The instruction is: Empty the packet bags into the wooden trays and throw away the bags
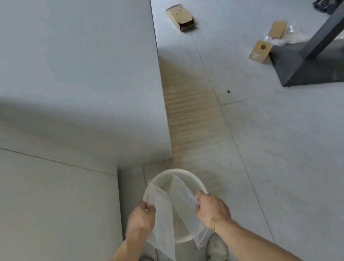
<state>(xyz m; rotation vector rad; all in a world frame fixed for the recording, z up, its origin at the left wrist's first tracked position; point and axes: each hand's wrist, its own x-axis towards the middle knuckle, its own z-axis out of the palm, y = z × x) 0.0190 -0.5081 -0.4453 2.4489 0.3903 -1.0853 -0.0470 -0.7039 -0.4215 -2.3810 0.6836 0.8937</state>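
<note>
I stand over a round white bin (191, 175) on the floor by my feet. My left hand (142, 217) pinches the edge of one clear plastic bag (163, 219) that hangs flat above the bin's left side. A second clear bag (183, 199) is pinched in my right hand (211, 210) and slants over the bin's right side. Both bags look empty. No wooden tray is in view.
A pale wall or cabinet block (70, 76) fills the left. Small cardboard boxes (180, 16), (260, 51), (277, 29) and crumpled clear plastic (287, 36) lie on the tiled floor at the upper right, beside a dark table base (314, 67).
</note>
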